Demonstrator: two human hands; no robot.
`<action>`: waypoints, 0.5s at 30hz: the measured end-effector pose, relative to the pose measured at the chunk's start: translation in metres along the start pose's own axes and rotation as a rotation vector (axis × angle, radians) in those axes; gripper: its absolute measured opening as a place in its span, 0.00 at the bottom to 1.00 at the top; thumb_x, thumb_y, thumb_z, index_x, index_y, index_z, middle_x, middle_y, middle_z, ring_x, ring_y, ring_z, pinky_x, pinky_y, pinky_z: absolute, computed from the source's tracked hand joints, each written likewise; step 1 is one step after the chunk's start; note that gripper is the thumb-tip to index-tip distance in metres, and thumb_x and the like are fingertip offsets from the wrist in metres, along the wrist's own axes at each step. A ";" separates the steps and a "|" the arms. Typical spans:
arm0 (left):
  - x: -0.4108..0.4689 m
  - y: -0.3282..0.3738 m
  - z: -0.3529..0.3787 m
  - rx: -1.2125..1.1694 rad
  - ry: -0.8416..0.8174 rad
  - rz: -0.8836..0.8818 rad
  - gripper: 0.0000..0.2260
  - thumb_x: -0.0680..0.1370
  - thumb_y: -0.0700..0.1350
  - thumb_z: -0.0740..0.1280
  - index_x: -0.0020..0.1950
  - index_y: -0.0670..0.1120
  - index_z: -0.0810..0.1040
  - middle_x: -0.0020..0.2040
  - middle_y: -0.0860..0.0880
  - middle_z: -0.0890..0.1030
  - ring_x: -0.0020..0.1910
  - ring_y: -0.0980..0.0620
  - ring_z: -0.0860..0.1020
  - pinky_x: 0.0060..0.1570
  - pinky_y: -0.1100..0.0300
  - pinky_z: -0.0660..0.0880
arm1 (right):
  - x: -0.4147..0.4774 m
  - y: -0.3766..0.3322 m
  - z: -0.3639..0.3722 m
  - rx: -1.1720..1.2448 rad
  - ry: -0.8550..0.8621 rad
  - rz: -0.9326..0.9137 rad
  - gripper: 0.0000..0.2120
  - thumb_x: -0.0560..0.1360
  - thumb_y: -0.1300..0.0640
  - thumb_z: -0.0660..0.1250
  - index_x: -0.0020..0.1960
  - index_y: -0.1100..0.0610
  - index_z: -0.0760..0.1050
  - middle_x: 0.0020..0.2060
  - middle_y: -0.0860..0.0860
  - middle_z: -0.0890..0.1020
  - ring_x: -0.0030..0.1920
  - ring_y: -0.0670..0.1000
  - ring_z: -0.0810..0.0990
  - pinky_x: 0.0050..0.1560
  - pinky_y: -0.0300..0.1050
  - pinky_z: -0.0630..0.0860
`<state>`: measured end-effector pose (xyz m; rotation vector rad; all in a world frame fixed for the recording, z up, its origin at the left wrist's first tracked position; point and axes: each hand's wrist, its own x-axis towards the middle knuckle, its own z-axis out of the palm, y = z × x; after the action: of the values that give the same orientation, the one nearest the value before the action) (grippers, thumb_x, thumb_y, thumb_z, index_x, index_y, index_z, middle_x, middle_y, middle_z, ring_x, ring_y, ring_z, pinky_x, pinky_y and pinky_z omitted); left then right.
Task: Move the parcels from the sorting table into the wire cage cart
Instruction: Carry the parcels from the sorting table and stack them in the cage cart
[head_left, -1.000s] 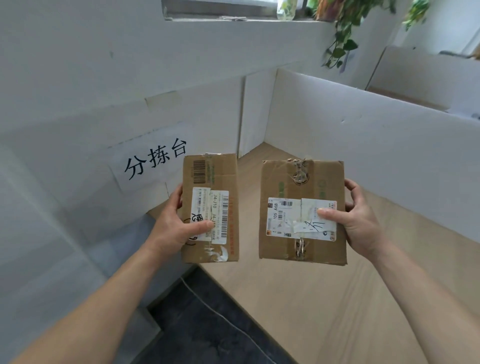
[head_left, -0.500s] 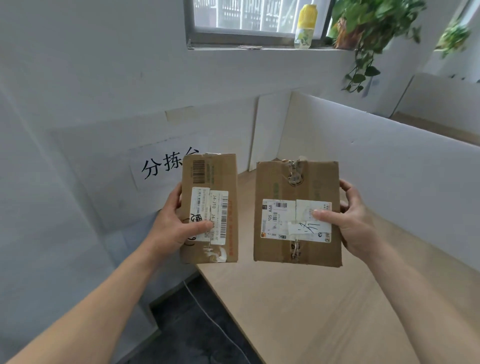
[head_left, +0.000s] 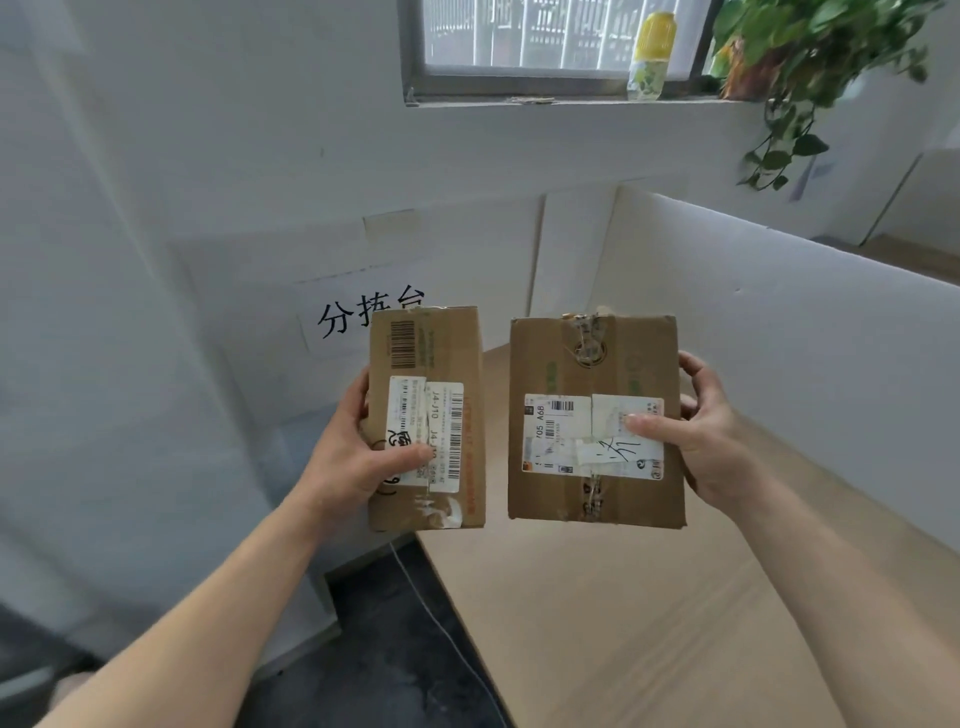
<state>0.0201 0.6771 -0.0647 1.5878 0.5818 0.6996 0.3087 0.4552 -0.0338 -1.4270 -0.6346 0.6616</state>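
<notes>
I hold two brown cardboard parcels up in front of me, above the near corner of the wooden sorting table (head_left: 623, 613). My left hand (head_left: 358, 457) grips the narrow parcel (head_left: 441, 353) by its left edge, thumb across its white barcode label. My right hand (head_left: 711, 441) grips the wider parcel (head_left: 592, 364) by its right edge, thumb on its torn white label. The two parcels hang side by side with a small gap between them. No wire cage cart is in view.
White partition boards (head_left: 779, 322) wall the table's far and right sides. A paper sign with black characters (head_left: 353, 317) is stuck on the left board. Dark floor with a thin white cable (head_left: 431, 613) lies left of the table. A bottle (head_left: 652, 52) and plant (head_left: 800, 62) stand on the windowsill.
Both parcels stay gripped in my hands and have risen slightly off the table. My view has tilted upward, bringing the window, bottle and plant into sight.
</notes>
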 end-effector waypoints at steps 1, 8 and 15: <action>-0.007 0.000 -0.004 0.003 0.019 -0.007 0.45 0.57 0.51 0.84 0.71 0.60 0.69 0.60 0.47 0.82 0.58 0.45 0.83 0.55 0.40 0.80 | 0.000 0.000 0.004 0.012 -0.022 0.007 0.47 0.54 0.63 0.86 0.66 0.42 0.68 0.53 0.68 0.82 0.47 0.69 0.85 0.41 0.64 0.84; -0.061 0.003 -0.053 0.007 0.151 -0.031 0.50 0.57 0.51 0.86 0.75 0.58 0.66 0.64 0.46 0.79 0.58 0.44 0.82 0.54 0.42 0.81 | -0.008 -0.003 0.065 0.018 -0.164 0.010 0.47 0.49 0.57 0.87 0.63 0.40 0.70 0.55 0.68 0.81 0.48 0.70 0.84 0.39 0.63 0.84; -0.143 0.014 -0.120 -0.014 0.295 -0.014 0.49 0.62 0.41 0.81 0.78 0.57 0.62 0.64 0.45 0.78 0.54 0.48 0.84 0.47 0.52 0.83 | -0.036 -0.006 0.157 0.020 -0.295 0.007 0.56 0.37 0.49 0.90 0.63 0.39 0.71 0.54 0.66 0.82 0.47 0.66 0.86 0.39 0.61 0.84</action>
<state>-0.1656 0.6553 -0.0576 1.4758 0.8007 0.9330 0.1683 0.5342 -0.0209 -1.3249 -0.8502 0.8906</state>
